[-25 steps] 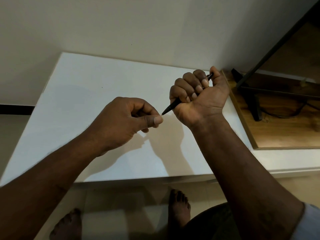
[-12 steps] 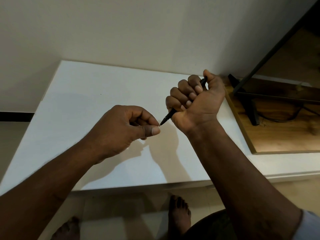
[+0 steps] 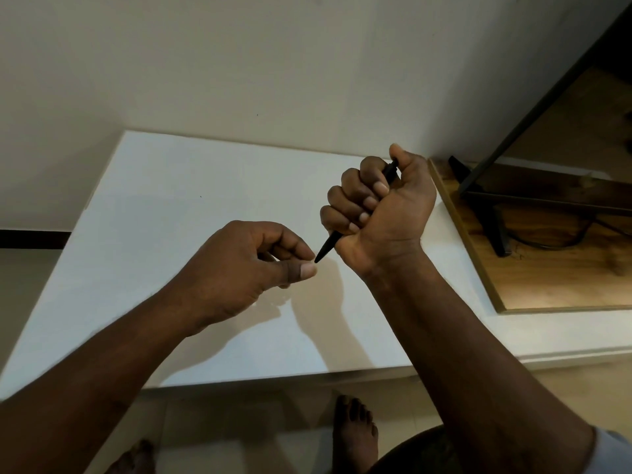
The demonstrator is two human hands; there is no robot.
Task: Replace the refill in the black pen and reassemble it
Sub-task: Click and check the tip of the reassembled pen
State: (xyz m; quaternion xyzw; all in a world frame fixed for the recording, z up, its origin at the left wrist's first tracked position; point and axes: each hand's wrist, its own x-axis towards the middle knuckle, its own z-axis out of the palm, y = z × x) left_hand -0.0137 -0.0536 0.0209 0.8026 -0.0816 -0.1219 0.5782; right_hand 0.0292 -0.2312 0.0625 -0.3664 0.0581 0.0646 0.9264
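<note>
White surface (image 3: 171, 217): far edge against the wall at 12 o'clock, near edge at 6 o'clock above the floor. Bare top lies open from 9 to 12 o'clock of the hands. A wooden board (image 3: 547, 285) bounds it at 3 o'clock and carries a black stand (image 3: 478, 189). Right hand (image 3: 390, 213) is clenched around the black pen (image 3: 327, 247), held over the surface. The tip juts from the fist toward 8 o'clock and the other end shows by the thumb at 1 o'clock. Left hand (image 3: 246, 268) is curled, thumb to forefinger, just beside the tip; whether it pinches anything cannot be told. The barrel's middle is hidden in the fist.
</note>
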